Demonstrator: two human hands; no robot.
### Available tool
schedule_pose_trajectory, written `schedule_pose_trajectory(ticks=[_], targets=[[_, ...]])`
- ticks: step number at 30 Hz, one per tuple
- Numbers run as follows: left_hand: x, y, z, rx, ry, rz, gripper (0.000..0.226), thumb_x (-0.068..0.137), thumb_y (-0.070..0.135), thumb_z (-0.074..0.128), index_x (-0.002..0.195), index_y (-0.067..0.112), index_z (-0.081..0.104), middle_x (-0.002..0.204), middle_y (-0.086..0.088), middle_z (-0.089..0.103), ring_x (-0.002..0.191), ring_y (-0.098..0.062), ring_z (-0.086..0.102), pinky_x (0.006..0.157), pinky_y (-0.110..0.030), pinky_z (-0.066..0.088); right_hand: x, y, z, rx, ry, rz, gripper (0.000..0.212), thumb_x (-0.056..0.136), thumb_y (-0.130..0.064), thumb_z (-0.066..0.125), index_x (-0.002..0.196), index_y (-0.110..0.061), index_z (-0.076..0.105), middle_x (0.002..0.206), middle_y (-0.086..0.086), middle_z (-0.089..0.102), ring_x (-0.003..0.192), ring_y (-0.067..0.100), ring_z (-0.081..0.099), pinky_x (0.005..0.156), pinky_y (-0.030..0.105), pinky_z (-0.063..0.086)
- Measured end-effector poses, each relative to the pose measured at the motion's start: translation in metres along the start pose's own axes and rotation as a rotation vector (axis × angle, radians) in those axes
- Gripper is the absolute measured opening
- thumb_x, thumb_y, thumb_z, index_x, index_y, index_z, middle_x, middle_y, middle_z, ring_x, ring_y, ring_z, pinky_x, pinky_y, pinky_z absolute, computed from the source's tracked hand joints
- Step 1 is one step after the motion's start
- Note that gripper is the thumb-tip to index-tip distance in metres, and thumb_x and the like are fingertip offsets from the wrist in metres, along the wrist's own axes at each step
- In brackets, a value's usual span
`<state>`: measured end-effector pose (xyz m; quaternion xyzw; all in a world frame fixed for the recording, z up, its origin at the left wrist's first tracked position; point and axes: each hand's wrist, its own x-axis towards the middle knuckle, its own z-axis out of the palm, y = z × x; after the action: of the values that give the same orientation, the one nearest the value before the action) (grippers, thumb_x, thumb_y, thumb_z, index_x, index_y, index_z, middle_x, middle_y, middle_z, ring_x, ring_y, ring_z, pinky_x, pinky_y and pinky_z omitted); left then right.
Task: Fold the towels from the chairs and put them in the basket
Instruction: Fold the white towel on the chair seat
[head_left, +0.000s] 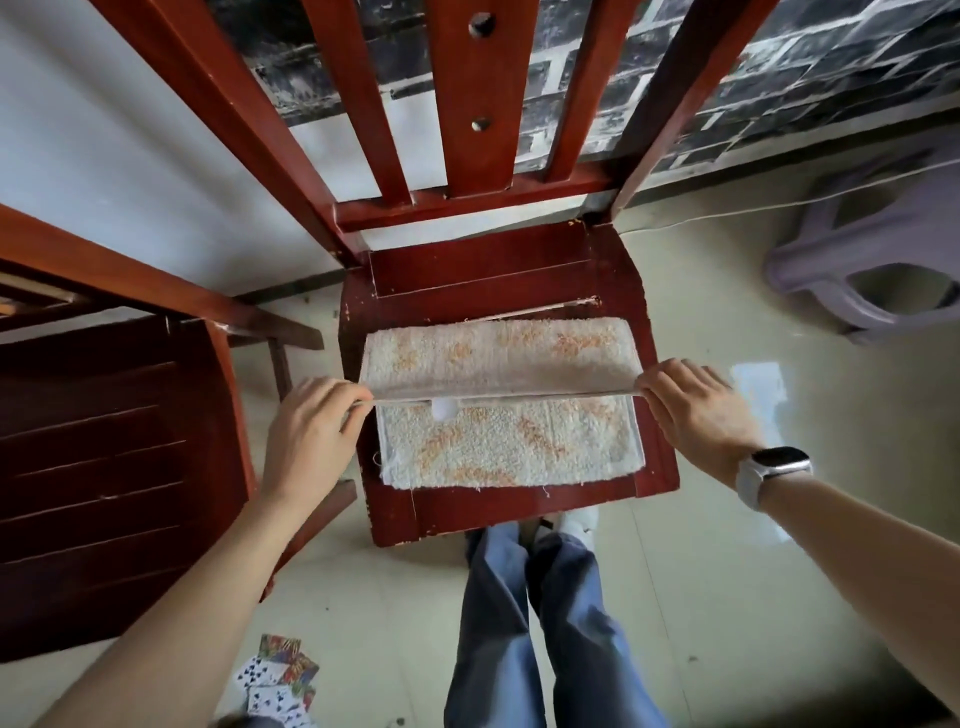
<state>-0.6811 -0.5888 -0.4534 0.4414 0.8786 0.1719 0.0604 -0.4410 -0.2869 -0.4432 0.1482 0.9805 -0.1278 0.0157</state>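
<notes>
On chair (498, 270) seat: towel (509, 447), edge pinched, 2 hands.

A lilac plastic stool (878, 260) stands on the pale tiled floor (701, 597) near a dark brick-patterned wall (779, 67); scattered playing cards (278, 680) lie on the floor.

No words, brand names or labels can be read anywhere. The only signs are on the playing cards (278, 686) scattered on the floor (675, 597) near the bottom edge: several lie face up and show blue club pips on white, but the corner numbers are too small and blurred to make out. The watch (774, 470) on the right wrist has a dark face with nothing legible on it. The small white tag (444, 409) on the towel (509, 447) looks blank.
</notes>
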Motion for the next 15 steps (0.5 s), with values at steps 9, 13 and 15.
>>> schedule_pose_trajectory(ticks=[9,13,15], targets=[[-0.068,0.016,0.029,0.058,-0.128,0.065,0.010,0.078,0.003,0.067,0.070,0.008,0.063,0.076,-0.005,0.065,0.070,-0.026,0.060,0.059,-0.036,0.045,-0.061,-0.008,0.041,-0.054,-0.031,-0.043,0.019,0.066,0.005,0.073,0.080,-0.005,0.065,0.079,0.011,0.064,0.064,0.030,0.061,0.062,0.035,0.045],[-0.088,0.017,0.032,0.066,-0.149,0.068,0.020,0.084,0.012,0.049,0.070,0.009,0.062,0.077,-0.004,0.064,0.071,-0.026,0.060,0.060,-0.035,0.043,-0.073,-0.009,0.049,-0.102,0.002,-0.040,0.013,0.069,0.000,0.065,0.079,-0.008,0.065,0.080,0.007,0.064,0.066,0.029,0.061,0.063,0.035,0.043],[-0.092,0.018,0.036,0.080,-0.177,0.045,0.021,0.084,0.013,0.047,0.070,0.009,0.062,0.078,-0.005,0.064,0.072,-0.026,0.060,0.062,-0.035,0.043,-0.077,-0.011,0.053,-0.136,0.000,-0.054,0.014,0.069,0.001,0.067,0.077,-0.009,0.064,0.078,0.006,0.064,0.065,0.028,0.060,0.063,0.036,0.040]])
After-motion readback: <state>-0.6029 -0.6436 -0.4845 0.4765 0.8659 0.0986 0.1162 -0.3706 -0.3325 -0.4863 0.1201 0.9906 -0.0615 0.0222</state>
